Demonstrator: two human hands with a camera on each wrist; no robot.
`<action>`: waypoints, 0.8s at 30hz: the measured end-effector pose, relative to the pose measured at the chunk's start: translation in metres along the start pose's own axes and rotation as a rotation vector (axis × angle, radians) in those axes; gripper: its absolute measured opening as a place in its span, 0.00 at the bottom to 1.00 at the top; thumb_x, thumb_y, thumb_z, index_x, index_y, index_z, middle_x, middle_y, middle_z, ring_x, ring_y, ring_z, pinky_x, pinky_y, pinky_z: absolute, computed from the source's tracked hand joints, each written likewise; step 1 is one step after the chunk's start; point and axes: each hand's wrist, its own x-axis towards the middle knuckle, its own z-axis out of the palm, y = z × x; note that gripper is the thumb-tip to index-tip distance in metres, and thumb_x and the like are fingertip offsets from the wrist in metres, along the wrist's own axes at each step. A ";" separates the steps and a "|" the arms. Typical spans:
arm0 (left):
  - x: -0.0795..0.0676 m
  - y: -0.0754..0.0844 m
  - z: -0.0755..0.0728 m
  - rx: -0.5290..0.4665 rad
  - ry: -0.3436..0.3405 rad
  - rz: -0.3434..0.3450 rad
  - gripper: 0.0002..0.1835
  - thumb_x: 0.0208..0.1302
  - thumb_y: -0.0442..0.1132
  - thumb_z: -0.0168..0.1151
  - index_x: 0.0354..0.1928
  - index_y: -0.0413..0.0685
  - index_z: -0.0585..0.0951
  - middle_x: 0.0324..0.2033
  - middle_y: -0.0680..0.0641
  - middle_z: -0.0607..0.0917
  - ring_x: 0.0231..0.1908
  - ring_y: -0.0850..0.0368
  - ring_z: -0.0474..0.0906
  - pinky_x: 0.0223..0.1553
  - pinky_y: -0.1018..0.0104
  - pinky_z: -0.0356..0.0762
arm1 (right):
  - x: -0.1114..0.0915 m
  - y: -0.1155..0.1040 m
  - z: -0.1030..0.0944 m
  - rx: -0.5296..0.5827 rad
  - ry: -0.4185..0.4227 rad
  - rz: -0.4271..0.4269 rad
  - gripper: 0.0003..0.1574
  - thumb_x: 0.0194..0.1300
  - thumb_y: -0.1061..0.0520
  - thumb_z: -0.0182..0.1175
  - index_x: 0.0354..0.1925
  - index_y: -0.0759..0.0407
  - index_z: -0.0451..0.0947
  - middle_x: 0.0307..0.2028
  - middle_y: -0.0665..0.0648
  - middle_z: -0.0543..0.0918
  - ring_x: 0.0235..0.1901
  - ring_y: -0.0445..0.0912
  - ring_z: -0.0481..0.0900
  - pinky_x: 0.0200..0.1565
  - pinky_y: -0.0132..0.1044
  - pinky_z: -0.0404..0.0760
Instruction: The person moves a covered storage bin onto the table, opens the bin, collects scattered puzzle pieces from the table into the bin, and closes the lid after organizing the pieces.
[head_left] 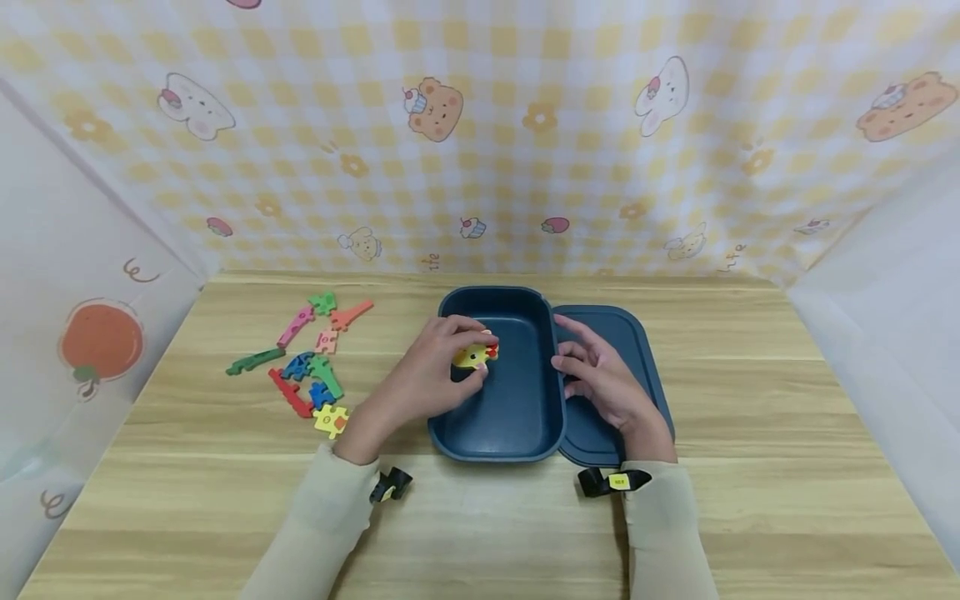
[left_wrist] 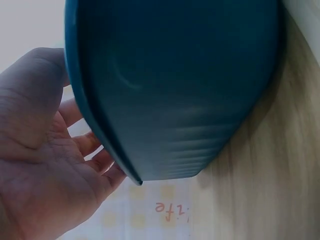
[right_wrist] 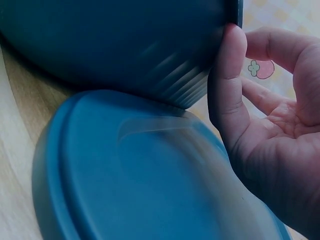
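Note:
Over the left part of a dark blue box, my left hand pinches a yellow puzzle piece with a dark eye-like dot and a red end. The hand covers part of that piece; in the left wrist view the box wall hides it and the fingertips. My right hand touches the box's right rim from outside with thumb and index finger, the other fingers loosely bent. Under this hand lies a flat blue lid, against the box's right side.
Left of the box, several loose puzzle pieces lie on the wooden table, among them a dark green piece, a red piece, a pink piece and another yellow piece. A checkered curtain hangs behind the table.

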 end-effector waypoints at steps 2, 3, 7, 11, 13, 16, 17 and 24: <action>0.000 0.001 0.001 0.008 -0.002 0.000 0.21 0.71 0.42 0.70 0.64 0.54 0.85 0.67 0.47 0.79 0.68 0.45 0.70 0.70 0.43 0.74 | 0.000 0.000 0.000 0.001 0.003 -0.001 0.44 0.78 0.63 0.58 0.83 0.51 0.54 0.43 0.47 0.80 0.35 0.36 0.80 0.29 0.29 0.85; 0.000 0.001 0.002 0.010 -0.002 0.001 0.20 0.70 0.42 0.70 0.63 0.54 0.85 0.67 0.47 0.80 0.68 0.45 0.70 0.70 0.43 0.74 | 0.000 0.000 0.000 0.001 0.002 0.000 0.44 0.78 0.63 0.58 0.84 0.51 0.53 0.43 0.47 0.80 0.35 0.36 0.80 0.29 0.29 0.85; -0.001 0.002 0.004 0.019 -0.001 0.003 0.20 0.70 0.41 0.70 0.63 0.53 0.86 0.66 0.47 0.80 0.68 0.44 0.70 0.72 0.43 0.73 | 0.000 0.001 -0.001 0.001 -0.001 0.002 0.44 0.78 0.64 0.58 0.84 0.51 0.53 0.43 0.46 0.80 0.34 0.36 0.81 0.30 0.29 0.85; 0.000 0.004 0.007 0.040 -0.013 -0.002 0.21 0.70 0.39 0.70 0.64 0.52 0.85 0.67 0.46 0.79 0.70 0.42 0.69 0.74 0.41 0.70 | 0.000 0.001 -0.001 0.005 -0.006 -0.002 0.44 0.78 0.64 0.58 0.84 0.52 0.53 0.44 0.47 0.81 0.35 0.36 0.81 0.30 0.29 0.86; 0.000 0.005 0.009 0.048 -0.021 -0.015 0.21 0.70 0.38 0.69 0.64 0.52 0.85 0.68 0.46 0.79 0.71 0.42 0.68 0.75 0.40 0.69 | 0.000 0.001 -0.001 0.006 -0.008 -0.002 0.44 0.78 0.64 0.58 0.84 0.52 0.52 0.44 0.47 0.81 0.35 0.36 0.81 0.30 0.29 0.86; 0.000 0.007 0.011 0.058 -0.026 -0.026 0.21 0.70 0.38 0.69 0.64 0.51 0.85 0.68 0.46 0.79 0.71 0.42 0.68 0.76 0.40 0.68 | 0.000 0.000 -0.001 0.003 -0.006 -0.001 0.44 0.78 0.64 0.57 0.84 0.52 0.52 0.44 0.48 0.81 0.34 0.36 0.81 0.30 0.29 0.86; 0.000 0.008 0.012 0.060 -0.028 -0.026 0.21 0.70 0.38 0.69 0.64 0.52 0.85 0.68 0.45 0.79 0.71 0.42 0.68 0.76 0.40 0.68 | 0.000 0.000 -0.001 0.002 -0.005 0.000 0.44 0.78 0.64 0.57 0.84 0.52 0.53 0.44 0.48 0.81 0.33 0.36 0.81 0.30 0.29 0.86; 0.002 0.009 0.017 0.085 -0.029 -0.019 0.21 0.70 0.38 0.69 0.64 0.52 0.84 0.68 0.45 0.80 0.71 0.42 0.69 0.75 0.41 0.70 | 0.002 0.001 -0.001 0.006 -0.007 -0.010 0.44 0.78 0.64 0.57 0.84 0.53 0.53 0.43 0.47 0.81 0.34 0.36 0.81 0.31 0.29 0.86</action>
